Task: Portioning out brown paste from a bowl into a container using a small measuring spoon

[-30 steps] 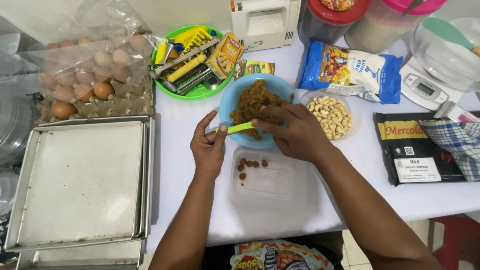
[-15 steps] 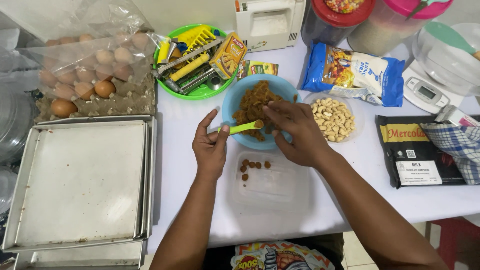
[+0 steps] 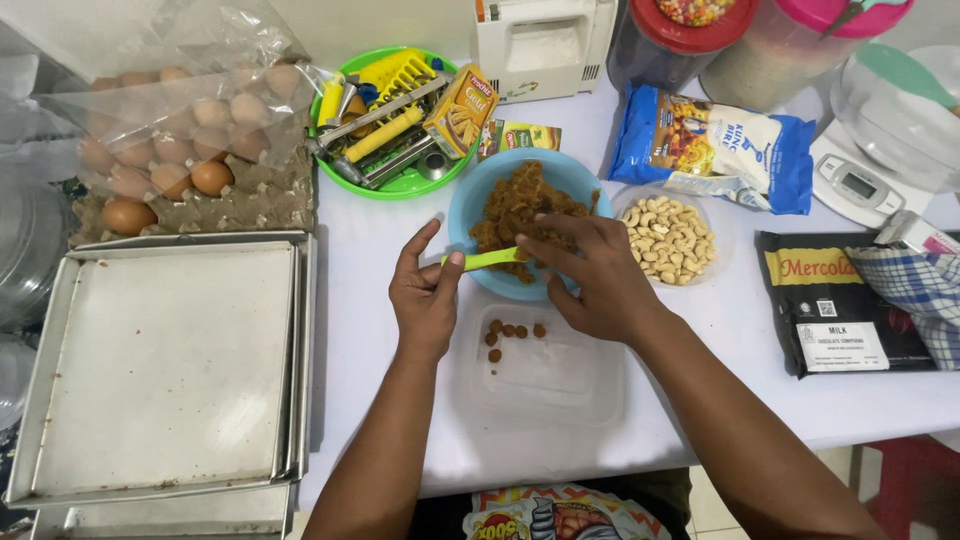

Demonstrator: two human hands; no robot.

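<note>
Head view: both forearms reach up from the bottom edge and meet at the near rim of one blue bowl (image 3: 470,205) on the white counter (image 3: 400,430). The left hand (image 3: 425,295) lies palm down, fingers loosely curled, thumb and forefinger pinched on the handle of a light green spoon (image 3: 490,260) held level across the bowl's rim. The right hand (image 3: 590,275) is arched over the spoon's far end, its fingertips bunched on the brown sticky filling (image 3: 520,205) that is heaped in the bowl; what it grips under the fingers cannot be told.

Just below the hands sits one clear shallow plastic container (image 3: 560,385), with five small brown balls (image 3: 510,332) in its upper left corner. Right of the blue bowl stands one clear bowl of cashews (image 3: 668,238). One green bowl of tools (image 3: 400,185) sits behind the left hand. At the left, two metal baking trays (image 3: 160,370) lie nested, and behind them an egg carton (image 3: 190,190) holds brown eggs under clear plastic. One blue bag (image 3: 710,145) and one black packet (image 3: 825,300) lie at the right.
</note>
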